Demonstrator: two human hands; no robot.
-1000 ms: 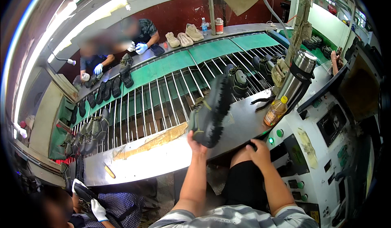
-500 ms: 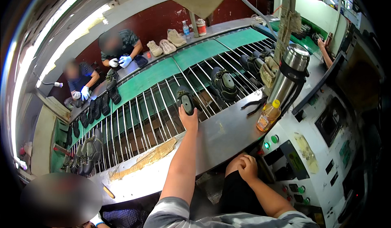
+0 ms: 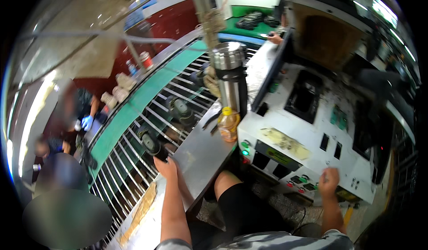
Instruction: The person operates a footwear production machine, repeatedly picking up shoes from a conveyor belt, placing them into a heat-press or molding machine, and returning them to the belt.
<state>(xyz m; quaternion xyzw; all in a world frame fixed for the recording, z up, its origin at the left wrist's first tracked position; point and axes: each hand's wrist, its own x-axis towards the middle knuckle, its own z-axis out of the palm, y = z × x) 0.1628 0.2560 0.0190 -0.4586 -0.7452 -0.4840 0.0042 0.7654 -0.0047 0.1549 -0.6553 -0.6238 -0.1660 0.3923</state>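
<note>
My left hand (image 3: 166, 167) is closed on the near end of a dark shoe (image 3: 150, 144) over the metal bars of the roller rack (image 3: 117, 163). A grey-green plate, like the top of a shoe last, shows in the shoe's opening. Just beyond it, a second dark shoe (image 3: 180, 108) of the same kind lies on the bars. My right hand (image 3: 329, 181) is curled into a fist, slightly blurred, by the front corner of a white machine (image 3: 285, 116). No object shows in that fist.
A steel flask (image 3: 232, 87), a yellow-capped bottle (image 3: 228, 126) and dark pliers (image 3: 211, 121) stand or lie on the metal ledge (image 3: 200, 154). Green and red buttons (image 3: 304, 178) line the machine's front. Co-workers sit at the far left; another person's hand (image 3: 275, 38) shows beyond the machine.
The view has swung right, toward the machine. My right hand has left my knee and moved right, up beside the machine. My left hand still grips the shoe over the bars.
</note>
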